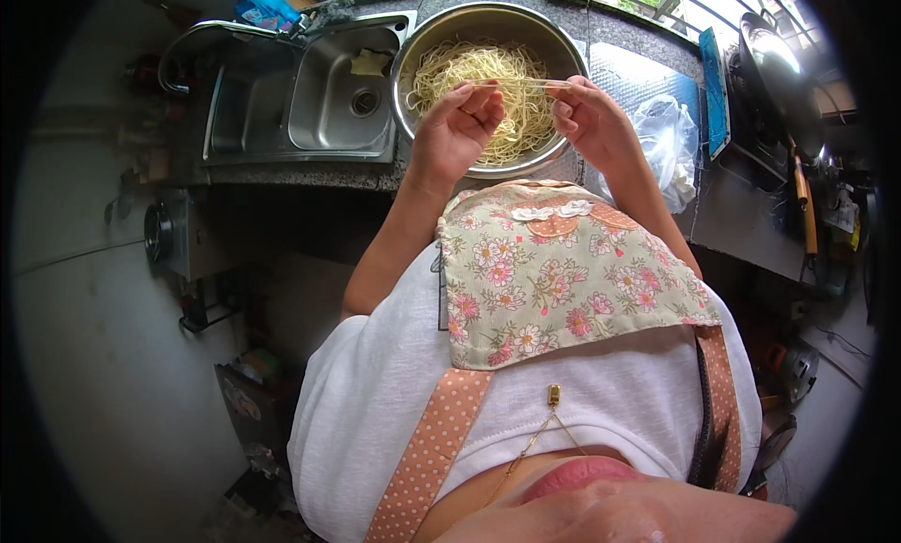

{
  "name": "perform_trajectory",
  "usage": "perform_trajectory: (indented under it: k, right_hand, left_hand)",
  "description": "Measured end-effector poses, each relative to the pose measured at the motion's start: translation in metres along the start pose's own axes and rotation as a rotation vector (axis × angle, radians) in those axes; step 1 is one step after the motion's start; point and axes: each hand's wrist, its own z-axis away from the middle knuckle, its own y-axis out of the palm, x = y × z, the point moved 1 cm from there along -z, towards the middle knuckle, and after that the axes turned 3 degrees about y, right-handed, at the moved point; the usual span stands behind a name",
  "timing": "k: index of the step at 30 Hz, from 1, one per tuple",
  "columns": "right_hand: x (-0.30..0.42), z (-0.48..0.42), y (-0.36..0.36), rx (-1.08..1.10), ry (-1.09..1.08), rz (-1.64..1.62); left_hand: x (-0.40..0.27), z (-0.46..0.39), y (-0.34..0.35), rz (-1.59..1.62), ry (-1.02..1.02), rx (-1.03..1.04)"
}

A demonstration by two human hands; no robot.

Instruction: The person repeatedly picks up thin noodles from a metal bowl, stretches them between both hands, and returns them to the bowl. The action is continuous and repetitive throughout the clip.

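Note:
A wide stainless steel bowl (pixel 486 170) stands on the counter before me, holding a loose heap of thin pale-yellow strands (pixel 517 128) that look like noodles. Above the heap, my left hand (pixel 454 131) pinches one end of a strand (pixel 521 82) between thumb and fingers. The other end is gripped by my right hand (pixel 598 117), with its thumb and index finger together. The strand runs nearly straight between both hands. It may be more than one strand; this is too fine to tell. Both hands are over the near half of the bowl, palms turned inward.
Left of the bowl is a double steel sink (pixel 338 131) with a curved faucet (pixel 204 25) and blue pump bottles (pixel 264 4). On the right, a clear plastic bag (pixel 665 142) rests on a silvery mat (pixel 626 68). Farther right are a blue panel (pixel 715 96) and a wok (pixel 781 78).

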Motion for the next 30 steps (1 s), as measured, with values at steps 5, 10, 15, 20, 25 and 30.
perform_trajectory:
  k: [5, 10, 15, 20, 25, 30]
  right_hand:
    - [0.002, -0.002, -0.006, -0.124, -0.002, -0.321]
    - [0.01, -0.005, -0.021, -0.02, -0.056, -0.527]
    - [0.021, -0.003, -0.033, -0.061, -0.122, -0.603]
    - [0.032, -0.001, -0.044, -0.14, -0.177, -0.605]
    - [0.039, 0.005, -0.068, -0.173, -0.216, -0.625]
    - [0.052, 0.011, -0.085, -0.213, -0.28, -0.65]
  left_hand:
    - [-0.007, -0.004, -0.008, 0.14, 0.032, -0.1]
    - [-0.022, -0.01, -0.023, 0.214, 0.094, -0.049]
    - [-0.041, -0.011, -0.029, 0.318, 0.178, -0.095]
    - [-0.062, -0.013, -0.041, 0.338, 0.21, -0.125]
    - [-0.082, -0.008, -0.051, 0.35, 0.289, -0.184]
    - [-0.104, -0.004, -0.063, 0.415, 0.353, -0.225]
